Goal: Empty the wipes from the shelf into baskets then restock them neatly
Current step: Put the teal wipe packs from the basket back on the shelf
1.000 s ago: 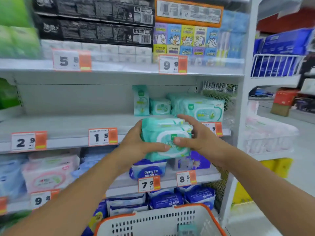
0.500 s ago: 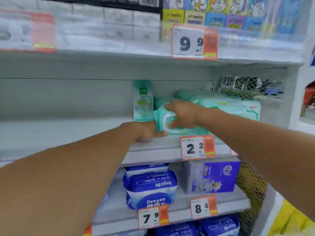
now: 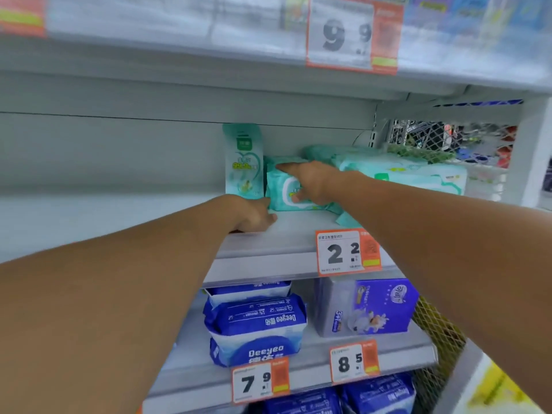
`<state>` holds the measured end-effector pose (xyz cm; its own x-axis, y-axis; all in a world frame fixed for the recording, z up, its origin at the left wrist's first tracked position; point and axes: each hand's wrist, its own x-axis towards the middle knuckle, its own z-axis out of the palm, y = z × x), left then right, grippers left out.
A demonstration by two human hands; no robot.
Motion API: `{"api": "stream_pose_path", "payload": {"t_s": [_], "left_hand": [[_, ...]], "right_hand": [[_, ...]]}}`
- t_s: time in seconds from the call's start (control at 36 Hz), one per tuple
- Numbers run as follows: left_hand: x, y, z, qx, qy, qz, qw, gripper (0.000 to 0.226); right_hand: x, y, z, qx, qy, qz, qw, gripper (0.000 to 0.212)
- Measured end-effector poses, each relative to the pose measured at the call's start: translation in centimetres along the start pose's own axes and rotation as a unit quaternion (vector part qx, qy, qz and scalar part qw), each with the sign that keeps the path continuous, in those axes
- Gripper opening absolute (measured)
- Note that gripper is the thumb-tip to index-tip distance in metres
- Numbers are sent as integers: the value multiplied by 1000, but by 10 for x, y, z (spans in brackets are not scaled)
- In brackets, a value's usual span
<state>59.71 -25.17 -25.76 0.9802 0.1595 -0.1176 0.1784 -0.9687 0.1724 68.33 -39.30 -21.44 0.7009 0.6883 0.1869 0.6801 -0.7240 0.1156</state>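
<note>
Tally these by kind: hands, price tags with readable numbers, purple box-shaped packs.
Bare hands: 2 (left hand, right hand)
Orange-and-white price tags with readable numbers: 4
Purple box-shaped pack: 1
Total: 7

Glossy plastic wipes pack [image 3: 283,189], matt shelf [image 3: 119,216]
</note>
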Motion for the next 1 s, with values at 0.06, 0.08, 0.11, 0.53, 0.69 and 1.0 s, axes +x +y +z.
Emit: {"api": "stream_pose_path", "payload": {"t_s": [0.06, 0.08, 0.11, 0.53, 0.69, 1.0], "left_hand": [[-5, 0, -1, -22, -1, 0, 1000, 61], [-9, 1, -2, -34, 1, 2, 999, 62], [-14, 2, -2, -48, 12, 4, 999, 62], [-186, 50, 230, -316, 241, 98, 912, 14], [-276, -5, 416, -227, -178, -103, 952, 58], [-292, -51, 476, -35, -394, -137, 908, 112]], "right_hand": [[-3, -2, -1, -8, -8, 7, 1000, 78], [-5, -2, -2, -13, -12, 8, 1000, 80], [-7, -3, -1, -21, -6, 10, 1000, 82], [-294, -114, 202, 396, 387, 169, 815, 8], [-383, -129, 348, 332, -311, 307, 836, 54], [-414, -99, 420, 246, -406, 457, 753, 119]]}}
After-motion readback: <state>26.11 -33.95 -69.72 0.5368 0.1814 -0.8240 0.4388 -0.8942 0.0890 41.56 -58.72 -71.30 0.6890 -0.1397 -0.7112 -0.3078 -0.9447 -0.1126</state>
